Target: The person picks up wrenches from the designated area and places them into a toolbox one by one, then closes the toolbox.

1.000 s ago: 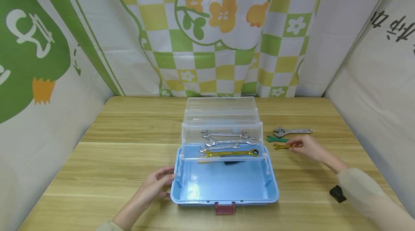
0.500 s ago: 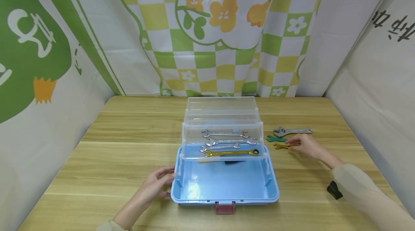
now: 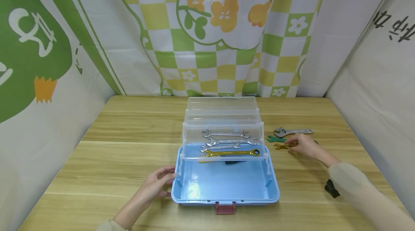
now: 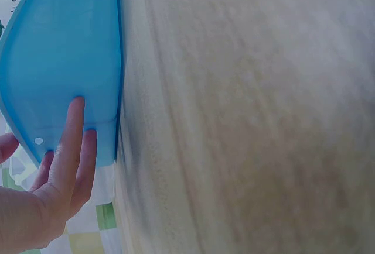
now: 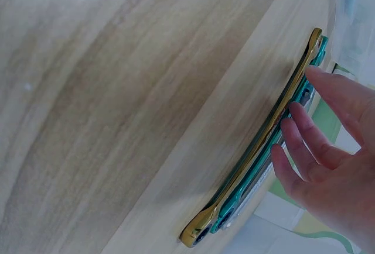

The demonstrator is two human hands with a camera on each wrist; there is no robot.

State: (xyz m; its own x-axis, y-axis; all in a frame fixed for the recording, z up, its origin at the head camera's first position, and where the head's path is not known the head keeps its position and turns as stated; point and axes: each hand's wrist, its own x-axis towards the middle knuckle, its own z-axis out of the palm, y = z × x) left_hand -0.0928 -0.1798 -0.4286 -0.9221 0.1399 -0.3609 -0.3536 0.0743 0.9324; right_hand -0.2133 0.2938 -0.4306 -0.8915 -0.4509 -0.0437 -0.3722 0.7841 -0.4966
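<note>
My left hand (image 3: 157, 182) rests its straight fingers on the left side wall of the blue toolbox (image 3: 223, 184), its thumb by the rim. In the left wrist view its fingertips (image 4: 76, 110) touch the blue wall. To the right of the box, my right hand (image 3: 306, 145) is over a gold wrench (image 3: 281, 146) and a green wrench (image 3: 275, 139) lying side by side. In the right wrist view the fingers (image 5: 304, 137) are spread along the green wrench (image 5: 252, 178) with no visible grip; exact contact is unclear. An adjustable wrench (image 3: 296, 131) lies just behind.
Clear plastic trays (image 3: 223, 116) stand raised at the back of the toolbox. They bear several silver wrenches (image 3: 223, 147) and a gold ratchet wrench (image 3: 231, 153). A maroon latch (image 3: 225, 208) hangs at the front. A small black piece (image 3: 331, 189) shows beside the right sleeve.
My right hand and sleeve have shifted slightly left over the wrenches; the black piece beside the sleeve has moved left too. The left hand and toolbox look unchanged.
</note>
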